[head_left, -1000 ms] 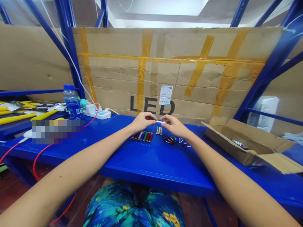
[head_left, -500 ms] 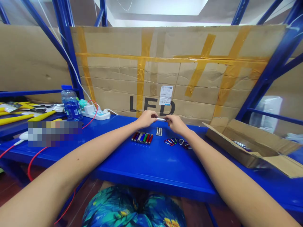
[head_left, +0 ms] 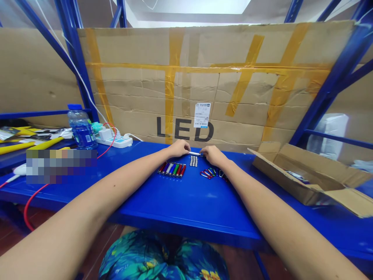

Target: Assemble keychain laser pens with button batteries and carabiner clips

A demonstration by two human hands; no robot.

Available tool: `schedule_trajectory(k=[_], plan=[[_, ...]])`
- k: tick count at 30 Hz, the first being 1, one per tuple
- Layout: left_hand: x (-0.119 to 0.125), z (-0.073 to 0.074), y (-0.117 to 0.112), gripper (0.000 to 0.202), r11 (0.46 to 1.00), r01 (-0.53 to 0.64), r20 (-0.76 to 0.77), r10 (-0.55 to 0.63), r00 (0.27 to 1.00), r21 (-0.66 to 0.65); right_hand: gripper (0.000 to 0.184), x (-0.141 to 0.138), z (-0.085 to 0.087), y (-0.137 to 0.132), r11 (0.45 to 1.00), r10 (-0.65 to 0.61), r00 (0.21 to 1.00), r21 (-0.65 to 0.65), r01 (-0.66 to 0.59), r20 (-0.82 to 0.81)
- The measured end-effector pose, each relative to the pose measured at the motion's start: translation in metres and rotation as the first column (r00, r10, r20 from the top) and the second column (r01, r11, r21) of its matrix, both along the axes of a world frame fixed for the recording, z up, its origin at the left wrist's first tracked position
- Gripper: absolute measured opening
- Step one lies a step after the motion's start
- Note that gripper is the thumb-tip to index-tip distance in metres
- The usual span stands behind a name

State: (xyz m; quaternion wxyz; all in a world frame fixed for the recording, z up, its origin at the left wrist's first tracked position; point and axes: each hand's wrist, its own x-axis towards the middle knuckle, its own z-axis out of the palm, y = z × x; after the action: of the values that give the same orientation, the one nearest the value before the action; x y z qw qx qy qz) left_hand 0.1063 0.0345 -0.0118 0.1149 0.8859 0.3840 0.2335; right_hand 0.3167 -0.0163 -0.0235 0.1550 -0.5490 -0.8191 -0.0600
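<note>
A small silver flashlight (head_left: 194,153) lies crosswise between my hands, low behind the rows of coin-like silver button cells (head_left: 193,161). My left hand (head_left: 178,148) pinches its left end. The fingers of my right hand (head_left: 214,155) close on its right end, with a small dark piece beside the fingertips. Left of the cells, several small coloured flashlights (head_left: 171,169) lie side by side in red, silver, blue and green. To the right, several coloured carabiners (head_left: 207,173) lie in a row, partly covered by my right wrist.
An open cardboard box (head_left: 303,182) with metal pieces inside stands at the right. A blue-capped bottle (head_left: 82,128), a power strip (head_left: 118,141) and yellow-handled items (head_left: 43,144) are on the left. A large cardboard sheet (head_left: 140,89) rises behind the blue table (head_left: 186,202).
Both hands have come down closer to the table with the silver flashlight, which now sits just behind the button cells. The camera view has shifted slightly.
</note>
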Motion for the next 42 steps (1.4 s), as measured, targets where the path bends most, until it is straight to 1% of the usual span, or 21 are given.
schedule_trajectory(k=[4, 7, 10, 13, 17, 21, 27, 31, 38, 40, 42], plan=[[0.001, 0.000, 0.004, 0.016, 1.000, 0.007, -0.020, -0.007, 1.000, -0.010, 0.043, -0.001, 0.001, -0.001, 1.000, -0.007, 1.000, -0.015, 0.008, 0.020], [0.002, 0.001, 0.004, 0.014, 0.999, 0.007, -0.033, -0.008, 0.999, -0.032, 0.050, -0.003, 0.002, -0.003, 0.999, 0.002, 0.999, -0.048, 0.000, 0.043], [0.002, 0.001, 0.001, 0.015, 1.000, 0.007, -0.034, -0.008, 0.999, -0.031, 0.060, -0.005, 0.004, -0.006, 0.997, 0.016, 0.999, -0.072, -0.014, 0.029], [0.002, 0.001, -0.001, 0.015, 1.000, 0.004, -0.045, -0.005, 0.999, -0.024, 0.064, -0.005, 0.005, -0.007, 0.996, 0.012, 1.000, -0.092, -0.012, 0.000], [0.001, 0.002, -0.004, 0.015, 0.999, 0.005, -0.064, -0.008, 0.998, -0.041, 0.064, -0.005, 0.005, -0.007, 0.993, 0.014, 1.000, -0.115, -0.017, -0.026], [0.001, 0.002, -0.004, 0.013, 0.998, 0.006, -0.028, -0.008, 1.000, -0.066, 0.065, -0.006, 0.005, -0.007, 0.993, 0.026, 1.000, -0.115, -0.028, -0.018], [0.000, 0.001, -0.002, 0.019, 0.996, 0.003, -0.023, -0.005, 1.000, -0.094, 0.062, -0.007, 0.004, -0.007, 0.994, 0.050, 0.999, -0.096, -0.048, 0.014], [-0.001, 0.001, -0.003, 0.019, 0.996, -0.001, -0.024, -0.001, 1.000, -0.091, 0.060, -0.008, 0.003, -0.008, 0.996, 0.045, 0.999, -0.083, -0.042, 0.030], [0.003, 0.001, 0.000, 0.020, 0.993, -0.002, -0.002, 0.002, 1.000, -0.117, 0.061, -0.008, 0.004, -0.007, 0.993, 0.046, 0.999, -0.111, -0.044, 0.011], [0.003, 0.002, -0.003, 0.020, 0.992, -0.001, 0.017, 0.003, 1.000, -0.126, 0.061, -0.008, 0.004, -0.007, 0.993, 0.032, 0.999, -0.116, -0.031, 0.009], [-0.001, 0.006, -0.010, 0.020, 0.995, 0.010, 0.043, -0.006, 0.999, -0.097, 0.058, -0.009, 0.005, -0.010, 0.996, 0.000, 1.000, -0.093, -0.001, -0.003]])
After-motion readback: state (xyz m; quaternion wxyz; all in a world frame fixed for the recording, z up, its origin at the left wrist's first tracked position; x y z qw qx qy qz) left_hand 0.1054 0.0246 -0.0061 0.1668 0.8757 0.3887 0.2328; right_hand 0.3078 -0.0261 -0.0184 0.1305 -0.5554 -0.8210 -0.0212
